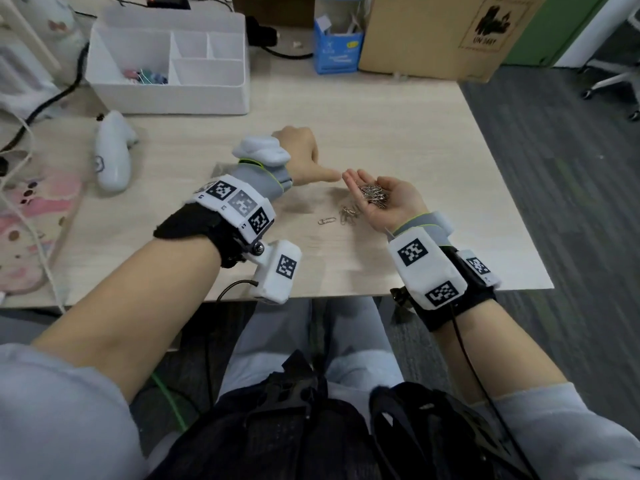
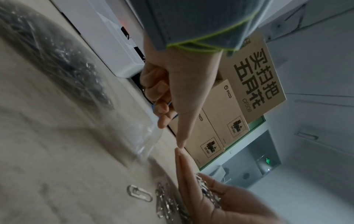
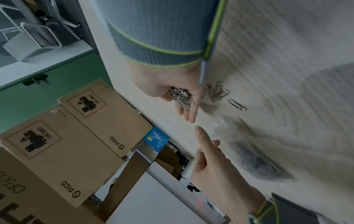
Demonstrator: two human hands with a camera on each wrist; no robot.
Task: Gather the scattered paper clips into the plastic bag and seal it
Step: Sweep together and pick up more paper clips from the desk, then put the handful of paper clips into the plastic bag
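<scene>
My right hand (image 1: 388,202) lies palm up over the table, fingers straight, carrying a heap of silver paper clips (image 1: 373,195) (image 3: 181,97). Beside it on the wood lie a small bunch of clips (image 1: 349,213) (image 3: 216,92) and one single clip (image 1: 327,221) (image 3: 237,104). My left hand (image 1: 304,157) has its fingers curled and one digit stretched out, its tip almost meeting the right fingertips (image 2: 179,153); it holds nothing. The clear plastic bag (image 2: 67,72) (image 3: 254,160), with clips inside, lies flat under my left wrist, mouth toward the hands. The head view mostly hides it.
A white compartment organizer (image 1: 166,98) stands at the back left, with a white controller (image 1: 112,157) in front of it. A blue box (image 1: 336,53) and a cardboard box (image 1: 433,36) stand at the back. Cables run along the left. The table's right edge (image 1: 502,188) is near my right hand.
</scene>
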